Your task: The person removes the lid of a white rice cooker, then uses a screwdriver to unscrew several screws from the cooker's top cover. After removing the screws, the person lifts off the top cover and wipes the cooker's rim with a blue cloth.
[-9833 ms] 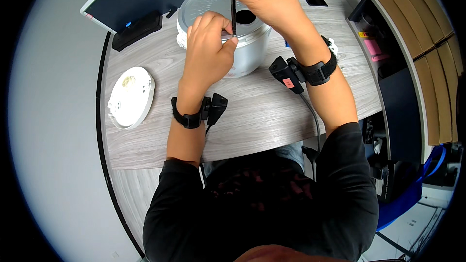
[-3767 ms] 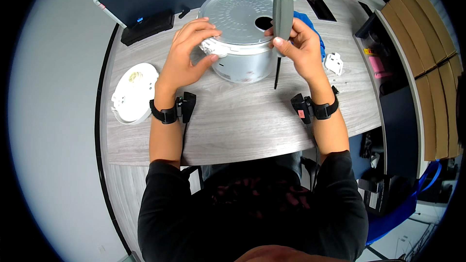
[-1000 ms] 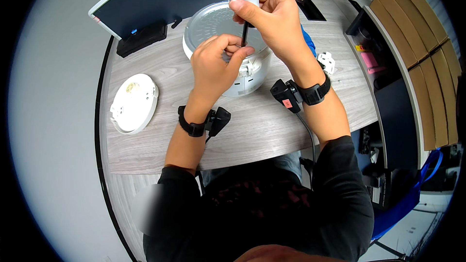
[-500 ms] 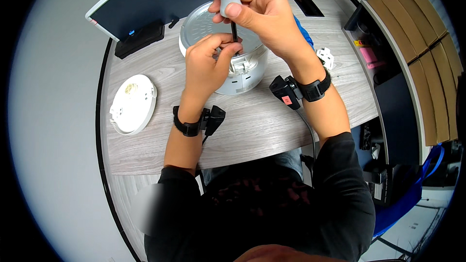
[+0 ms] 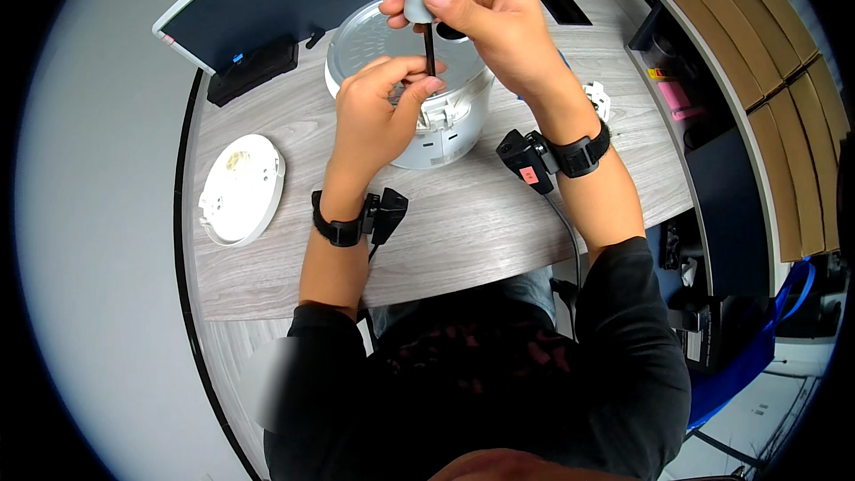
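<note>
My right hand (image 5: 503, 22) is wrapped around the grey handle of a screwdriver (image 5: 418, 0), held upright with its dark shaft pointing down. The tip meets the near rim of a round white appliance (image 5: 443, 144) that looks like a rice cooker, with a silvery top and an exposed hinge-like fitting at the front. At that rim my left hand (image 5: 374, 116) is closed, thumb and forefinger pinched beside the screwdriver tip. Whatever lies between those fingertips is hidden. A white oval cover (image 5: 242, 191) lies inner side up on the table to the left.
A monitor (image 5: 294, 9) stands behind on the left, with a black block (image 5: 254, 73) at its foot. Right of the appliance lies a small white plastic part (image 5: 598, 100), partly behind my right forearm. Brown cardboard boxes (image 5: 757, 53) and a shelf with a pink item (image 5: 679, 101) border the right.
The view has shifted slightly. My right hand and the screwdriver sit a little farther right and up, and a dark round opening on the appliance's top now shows beside the shaft. The left hand keeps its pinch.
</note>
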### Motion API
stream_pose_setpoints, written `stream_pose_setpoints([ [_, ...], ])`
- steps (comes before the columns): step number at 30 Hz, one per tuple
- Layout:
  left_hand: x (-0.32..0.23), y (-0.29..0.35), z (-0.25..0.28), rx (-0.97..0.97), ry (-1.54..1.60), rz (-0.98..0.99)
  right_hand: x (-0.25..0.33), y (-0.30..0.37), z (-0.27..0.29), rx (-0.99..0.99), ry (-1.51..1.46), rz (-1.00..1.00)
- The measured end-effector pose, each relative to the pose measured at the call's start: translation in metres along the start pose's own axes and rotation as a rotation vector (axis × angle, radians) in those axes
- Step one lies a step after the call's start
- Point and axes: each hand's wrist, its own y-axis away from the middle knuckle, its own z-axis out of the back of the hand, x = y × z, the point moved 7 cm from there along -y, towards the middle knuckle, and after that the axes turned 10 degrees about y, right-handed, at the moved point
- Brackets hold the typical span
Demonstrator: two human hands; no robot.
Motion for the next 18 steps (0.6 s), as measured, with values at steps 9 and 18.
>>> stream_pose_setpoints([
  [9,-0.007,0.0,0.0,-0.036,-0.139,-0.027,0.008,0.002,0.006,-0.072,0.619,0.118],
  [18,-0.003,-0.002,-0.003,0.029,-0.213,-0.108,-0.006,0.0,0.007,-0.106,0.208,0.059],
])
